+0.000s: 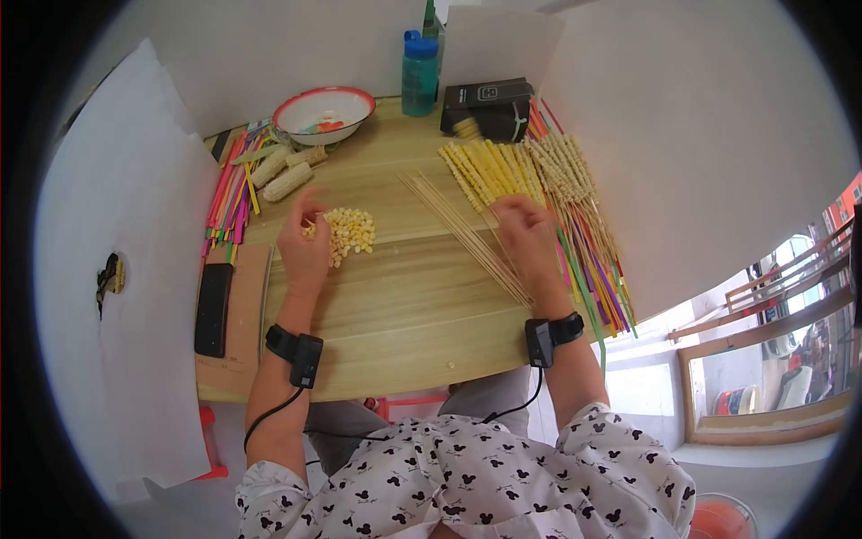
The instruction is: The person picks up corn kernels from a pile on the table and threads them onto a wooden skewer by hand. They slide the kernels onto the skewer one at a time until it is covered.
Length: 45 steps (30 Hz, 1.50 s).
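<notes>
"Where are the corn kernels point(352, 232)?"

"Heaped on the table point(395, 310), left of the middle, just right of the left hand point(305, 253). Its fingertips are at the pile's left edge."

"Are those fingers open?"

"Partly curled, with the fingertips blurred. I can't tell whether they have hold of a kernel."

"And the right hand point(528, 235)?"

"Its fingers are bent and bunched, only slightly open, at the near end of the yellow threaded sticks point(485, 171). A thin stick shows beside the fingertips, but I can't tell whether they grip it."

"What about the bare sticks point(462, 235)?"

"They lie at a slant between the two hands, left of the right hand's fingers and well apart from the left's."

"Anything farther off?"

"Stripped cobs point(288, 181) on the far left, a red-rimmed bowl point(310, 128) beyond them, and a blue bottle point(419, 81) at the far side."
</notes>
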Each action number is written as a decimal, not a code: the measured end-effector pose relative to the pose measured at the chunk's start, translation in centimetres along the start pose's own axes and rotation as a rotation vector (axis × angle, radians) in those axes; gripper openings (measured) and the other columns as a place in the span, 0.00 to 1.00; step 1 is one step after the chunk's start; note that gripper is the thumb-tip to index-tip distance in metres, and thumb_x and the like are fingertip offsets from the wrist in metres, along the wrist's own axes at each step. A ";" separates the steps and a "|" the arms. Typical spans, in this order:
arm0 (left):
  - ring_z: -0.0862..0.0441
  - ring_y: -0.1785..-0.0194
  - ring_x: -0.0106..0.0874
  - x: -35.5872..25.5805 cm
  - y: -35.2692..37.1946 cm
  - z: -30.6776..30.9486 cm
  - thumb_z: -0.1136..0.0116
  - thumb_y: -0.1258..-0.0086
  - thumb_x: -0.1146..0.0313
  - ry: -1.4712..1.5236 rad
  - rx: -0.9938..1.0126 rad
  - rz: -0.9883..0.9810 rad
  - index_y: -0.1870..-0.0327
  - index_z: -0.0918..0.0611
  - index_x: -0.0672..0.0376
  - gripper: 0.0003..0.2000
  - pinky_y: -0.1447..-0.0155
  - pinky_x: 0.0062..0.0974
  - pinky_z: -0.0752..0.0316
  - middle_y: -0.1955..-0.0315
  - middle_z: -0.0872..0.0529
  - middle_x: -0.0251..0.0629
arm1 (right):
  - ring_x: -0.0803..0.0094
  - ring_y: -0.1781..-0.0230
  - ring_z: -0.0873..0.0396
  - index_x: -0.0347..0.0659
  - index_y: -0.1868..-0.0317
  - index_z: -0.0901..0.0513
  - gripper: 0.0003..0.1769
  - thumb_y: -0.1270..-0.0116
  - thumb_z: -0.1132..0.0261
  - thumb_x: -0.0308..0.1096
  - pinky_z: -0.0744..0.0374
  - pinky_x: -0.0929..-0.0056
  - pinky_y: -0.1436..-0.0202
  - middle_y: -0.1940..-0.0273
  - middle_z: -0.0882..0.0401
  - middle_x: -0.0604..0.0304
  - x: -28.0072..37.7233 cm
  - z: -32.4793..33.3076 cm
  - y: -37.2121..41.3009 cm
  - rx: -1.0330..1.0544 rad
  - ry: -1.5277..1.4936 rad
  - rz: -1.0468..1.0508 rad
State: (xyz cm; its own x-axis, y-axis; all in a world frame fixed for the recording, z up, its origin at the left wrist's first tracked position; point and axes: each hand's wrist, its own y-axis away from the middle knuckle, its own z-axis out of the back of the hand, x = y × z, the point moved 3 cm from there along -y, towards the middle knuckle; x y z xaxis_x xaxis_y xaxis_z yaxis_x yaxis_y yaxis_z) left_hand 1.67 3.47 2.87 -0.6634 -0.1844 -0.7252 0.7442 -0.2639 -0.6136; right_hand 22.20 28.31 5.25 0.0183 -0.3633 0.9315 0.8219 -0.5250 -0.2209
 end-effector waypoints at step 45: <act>0.18 0.68 0.34 4.2 -0.7 1.1 0.38 0.38 0.71 -0.271 0.339 0.100 0.60 0.16 0.65 0.08 0.61 0.31 0.24 0.70 0.16 0.43 | 0.69 0.78 0.24 0.37 0.70 0.18 0.09 0.41 0.37 0.35 0.25 0.69 0.69 0.78 0.22 0.55 -2.1 -4.7 1.3 0.445 0.148 0.112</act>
State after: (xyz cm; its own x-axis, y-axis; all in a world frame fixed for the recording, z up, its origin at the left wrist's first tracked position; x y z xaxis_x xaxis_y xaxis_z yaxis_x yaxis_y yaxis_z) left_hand -1.68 1.83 0.60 -0.6195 -0.4547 -0.6399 0.7681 -0.5194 -0.3745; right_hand 20.55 24.74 1.61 0.0659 -0.5218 0.8505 0.9839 -0.1079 -0.1424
